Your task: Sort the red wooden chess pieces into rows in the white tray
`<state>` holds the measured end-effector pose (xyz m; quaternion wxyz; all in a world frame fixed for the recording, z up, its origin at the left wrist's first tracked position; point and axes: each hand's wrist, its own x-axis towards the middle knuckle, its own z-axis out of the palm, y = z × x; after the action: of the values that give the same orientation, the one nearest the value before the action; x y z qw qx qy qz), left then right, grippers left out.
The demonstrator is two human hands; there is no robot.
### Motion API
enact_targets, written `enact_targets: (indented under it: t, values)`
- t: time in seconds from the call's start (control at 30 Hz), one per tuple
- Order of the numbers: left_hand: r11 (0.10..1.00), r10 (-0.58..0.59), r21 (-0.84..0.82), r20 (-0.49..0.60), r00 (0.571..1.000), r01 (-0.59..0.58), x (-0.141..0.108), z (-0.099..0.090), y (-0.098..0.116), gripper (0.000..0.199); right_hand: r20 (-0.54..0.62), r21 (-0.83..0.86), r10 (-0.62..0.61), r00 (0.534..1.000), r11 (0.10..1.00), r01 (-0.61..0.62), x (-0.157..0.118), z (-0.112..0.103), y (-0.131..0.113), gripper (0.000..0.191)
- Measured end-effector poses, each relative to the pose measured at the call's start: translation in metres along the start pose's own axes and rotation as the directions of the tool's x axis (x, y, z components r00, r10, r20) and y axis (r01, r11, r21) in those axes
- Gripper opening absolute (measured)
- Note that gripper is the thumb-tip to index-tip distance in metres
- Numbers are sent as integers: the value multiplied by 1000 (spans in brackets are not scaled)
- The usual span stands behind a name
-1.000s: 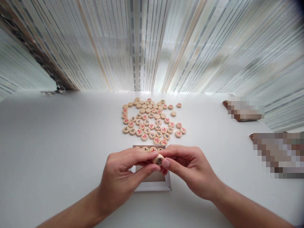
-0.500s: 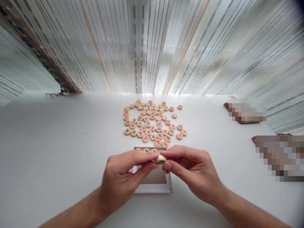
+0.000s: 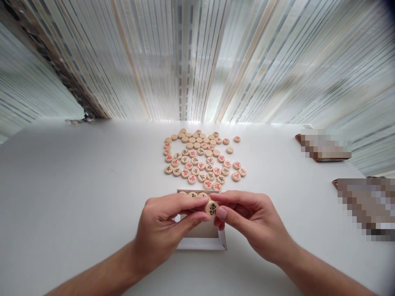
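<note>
A round wooden piece with a black character (image 3: pixel 212 209) is pinched between both hands, its marked face turned toward me. My left hand (image 3: pixel 168 220) grips it from the left with thumb and fingers, and my right hand (image 3: pixel 249 220) from the right. Beneath the hands lies a shallow white open box (image 3: pixel 202 244). Along its far side is a row of round pieces (image 3: pixel 193 195), partly hidden by the fingers. Beyond the box, many round wooden pieces (image 3: pixel 202 177) are spread on the table, some with red or black characters up, others blank side up.
The white table (image 3: pixel 92 185) reaches back to a striped curtain (image 3: pixel 197 61). Two blurred-out brown objects lie at the right, one farther back (image 3: pixel 327 148) and one nearer (image 3: pixel 367 201). A beaded chain (image 3: pixel 88 115) hangs at the back left.
The held piece has been tilted so that its black character now faces me. The view has shifted slightly, moving the table items a little to the right.
</note>
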<state>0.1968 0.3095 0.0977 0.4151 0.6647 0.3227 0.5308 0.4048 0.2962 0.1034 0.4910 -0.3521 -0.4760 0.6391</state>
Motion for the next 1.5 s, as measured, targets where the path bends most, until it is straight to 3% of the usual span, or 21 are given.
enact_targets:
  t: [0.37, 0.53, 1.03, 1.23, 1.5]
  values:
    - [916, -300, -261, 52, 952, 303, 1, 3, 3, 26, 49, 106, 158, 986, 981, -162, 3, -8, 6, 25]
    - [864, -360, -330, 123, 925, 380, -1, 4, 0, 31, 35, 128, 159, 987, 978, -162, 4, -6, 7, 25]
    - [869, -386, -292, 106, 916, 400, 3, 4, 2, 18, -25, 46, 56, 998, 997, -55, 2, 1, 0, 17]
    - [883, -368, -276, 95, 925, 379, 1, 5, 3, 6, -9, 49, 117, 993, 992, -116, 3, 1, -2, 14]
    - [923, -280, -238, 128, 951, 303, -3, 6, 1, 37, 31, 146, 237, 971, 960, -238, 3, -2, 2, 25]
